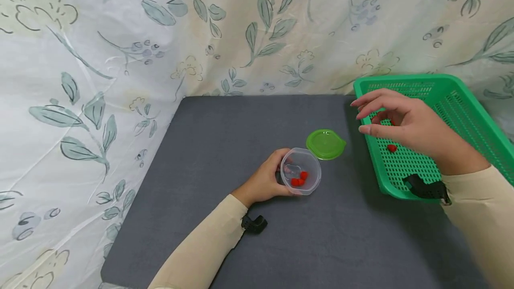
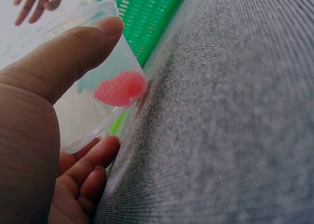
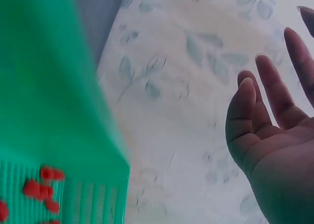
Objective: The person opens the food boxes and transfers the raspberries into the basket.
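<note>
My left hand (image 1: 267,177) grips a clear plastic tub (image 1: 311,164) on the dark table, thumb on the near side and fingers round the far side. Inside the tub lie a few red raspberries (image 1: 302,175); the left wrist view shows the bumpy surface of the raspberries (image 2: 120,88) through the wall. Over the left part of a green basket (image 1: 375,164), my right hand (image 1: 405,121) hovers with nothing in it, its fingers spread and slightly bent. Several raspberries (image 3: 39,189) lie on the basket floor, some hidden behind the hand in the head view.
A green lid (image 1: 326,144) with a pull tab lies flat just beyond the tub. The dark table (image 1: 225,137) meets floral cloth (image 1: 265,35) at its back and left. The basket's raised rim stands along the right side.
</note>
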### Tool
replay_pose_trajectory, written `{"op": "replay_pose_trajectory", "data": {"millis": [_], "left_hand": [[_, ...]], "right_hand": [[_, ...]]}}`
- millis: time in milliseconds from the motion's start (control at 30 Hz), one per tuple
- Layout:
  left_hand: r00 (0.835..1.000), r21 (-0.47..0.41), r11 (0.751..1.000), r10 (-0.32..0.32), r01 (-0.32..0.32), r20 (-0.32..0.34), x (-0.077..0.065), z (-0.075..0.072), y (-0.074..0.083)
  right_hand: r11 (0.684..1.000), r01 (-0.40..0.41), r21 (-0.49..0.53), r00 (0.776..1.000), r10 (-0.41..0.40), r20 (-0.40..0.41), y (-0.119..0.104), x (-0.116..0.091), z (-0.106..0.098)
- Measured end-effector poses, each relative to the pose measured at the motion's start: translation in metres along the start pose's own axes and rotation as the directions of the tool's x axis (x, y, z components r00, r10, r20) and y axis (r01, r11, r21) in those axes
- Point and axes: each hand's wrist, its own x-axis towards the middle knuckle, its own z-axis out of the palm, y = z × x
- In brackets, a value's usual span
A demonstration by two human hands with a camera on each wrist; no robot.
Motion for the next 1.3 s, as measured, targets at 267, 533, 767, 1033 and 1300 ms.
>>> {"op": "replay_pose_trajectory", "data": {"millis": [267,533,767,1033,1300], "left_hand": [[1.000,-0.015,1.000,-0.012,0.012,0.007,0.002,-0.002,0.004],[1.000,-0.029,1.000,-0.005,0.006,0.009,0.003,-0.001,0.004],[1.000,-0.017,1.000,-0.009,0.009,0.008,0.004,0.000,0.004],[1.000,-0.012,1.000,0.000,0.001,0.011,0.004,-0.001,0.003],[1.000,-0.010,1.000,0.023,-0.023,-0.001,0.003,0.002,0.001]], "right_hand": [[0.995,0.101,0.018,0.992,-0.102,0.075,-0.011,0.007,0.033],[0.987,0.123,0.105,0.989,-0.131,0.072,-0.005,0.008,0.062],[0.990,0.092,0.110,0.994,-0.097,0.042,0.009,0.003,0.090],[0.999,0.002,0.043,1.000,-0.003,0.030,0.027,-0.004,0.125],[0.993,-0.080,0.081,0.996,0.076,0.049,0.053,-0.012,0.152]]}}
